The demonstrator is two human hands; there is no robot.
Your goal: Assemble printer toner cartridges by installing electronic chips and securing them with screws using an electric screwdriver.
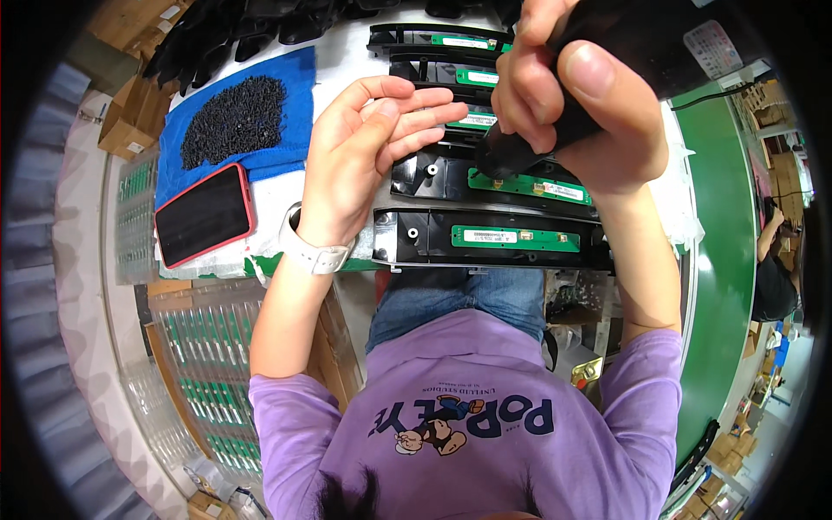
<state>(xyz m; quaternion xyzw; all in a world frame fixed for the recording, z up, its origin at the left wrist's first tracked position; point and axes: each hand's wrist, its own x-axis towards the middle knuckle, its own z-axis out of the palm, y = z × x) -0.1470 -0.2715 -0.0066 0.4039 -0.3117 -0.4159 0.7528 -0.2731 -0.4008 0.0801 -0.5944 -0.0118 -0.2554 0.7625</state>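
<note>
My right hand (598, 104) is wrapped round a black electric screwdriver (646, 52), a pale label on its body. Its dark nose points down over a black plastic housing (412, 176) with a green circuit board (568, 191); the bit's tip is not clearly visible. Over the left ends of the housings hovers my left hand (368, 130), fingers stretched out and apart; I see nothing held in it. Nearest me lies another black housing (416, 251) carrying a green circuit board (516, 237). Several similar housings are lined up behind, partly covered by my hands.
Small black screws (238, 117) are heaped on a blue cloth (299, 95) at the left. Beside them lies a red-edged phone (204, 215). Clear trays of green boards (212, 347) stand lower left. Black parts (251, 30) are piled at the back; a green conveyor-like surface (715, 260) runs along the right.
</note>
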